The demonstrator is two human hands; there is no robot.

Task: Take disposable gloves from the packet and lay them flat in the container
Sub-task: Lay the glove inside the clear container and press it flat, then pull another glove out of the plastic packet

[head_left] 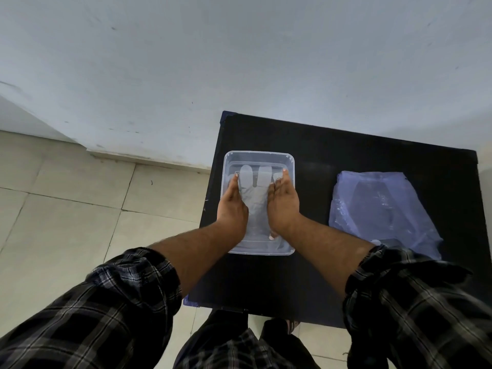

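A clear rectangular plastic container (290, 166) stands on the left part of a black table. A translucent disposable glove (254, 201) lies spread inside it, fingers pointing away from me. My left hand (231, 206) presses flat on the glove's left edge and my right hand (283, 203) presses flat on its right edge, fingers together and stretched forward. The glove's cuff end is partly hidden by my wrists. The packet (380, 209), a crumpled bluish transparent plastic bag, lies to the right of the container, apart from both hands.
The black table (332, 275) stands against a pale wall, its left edge just beside the container. Beige floor tiles (80, 209) lie to the left. My checked sleeves (415, 302) and legs fill the bottom of the view.
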